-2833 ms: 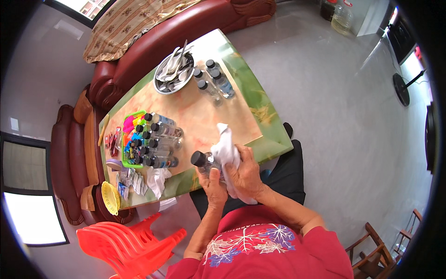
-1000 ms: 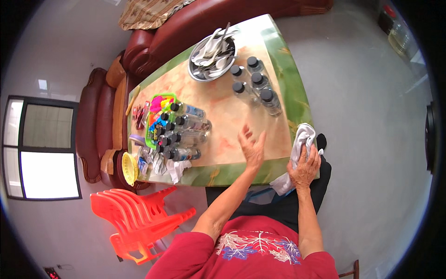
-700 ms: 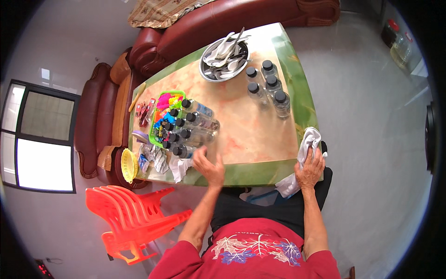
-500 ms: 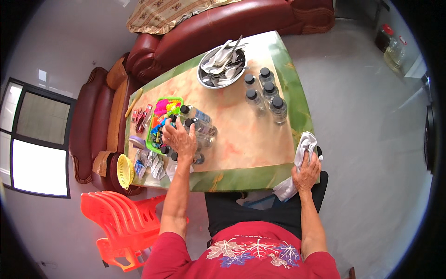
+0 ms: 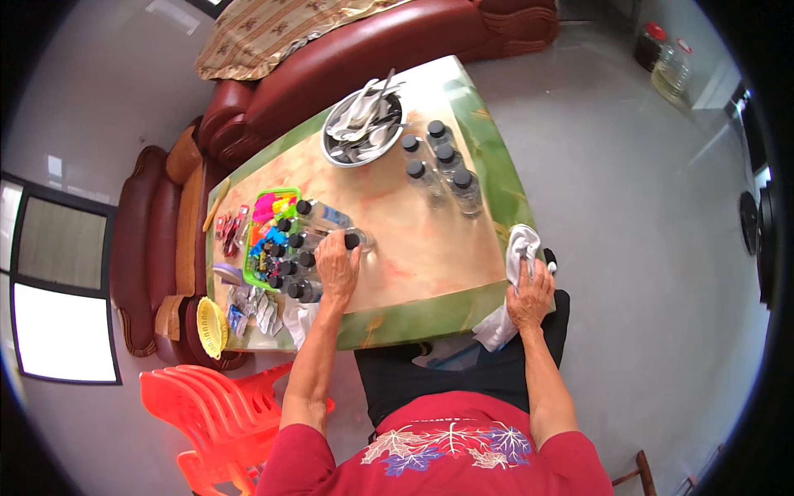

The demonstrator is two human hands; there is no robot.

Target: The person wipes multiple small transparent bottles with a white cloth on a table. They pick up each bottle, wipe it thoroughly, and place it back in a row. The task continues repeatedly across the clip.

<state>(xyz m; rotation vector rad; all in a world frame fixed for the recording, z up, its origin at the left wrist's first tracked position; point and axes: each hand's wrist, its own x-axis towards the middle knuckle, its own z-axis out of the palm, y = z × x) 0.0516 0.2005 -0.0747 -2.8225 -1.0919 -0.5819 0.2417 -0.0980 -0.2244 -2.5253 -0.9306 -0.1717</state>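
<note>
My left hand [image 5: 337, 266] is closed on a clear bottle with a black cap [image 5: 364, 240], a little to the right of a cluster of similar clear bottles [image 5: 328, 215]. At the table's right front corner, my right hand [image 5: 531, 301] grips a white cloth [image 5: 522, 241]; part of the cloth hangs over the edge. Several more black-capped bottles [image 5: 466, 197] stand farther back on the right. Left of the cluster lies a green basket [image 5: 289, 193] of small colourful items, partly hidden by the bottles.
A metal bowl [image 5: 348, 163] heaped with spoons sits toward the far side of the table [image 5: 413, 314]. Small packets [image 5: 263, 310], a purple roll [image 5: 228, 274] and a yellow basket [image 5: 212, 327] are at the left. Orange-red chairs [image 5: 207, 405] stand front left; red sofas [image 5: 347, 45] line the back.
My left hand has moved right from over the cluster, with one bottle now apart from the others. My right hand still holds the cloth at the corner. The whole view has shifted slightly.
</note>
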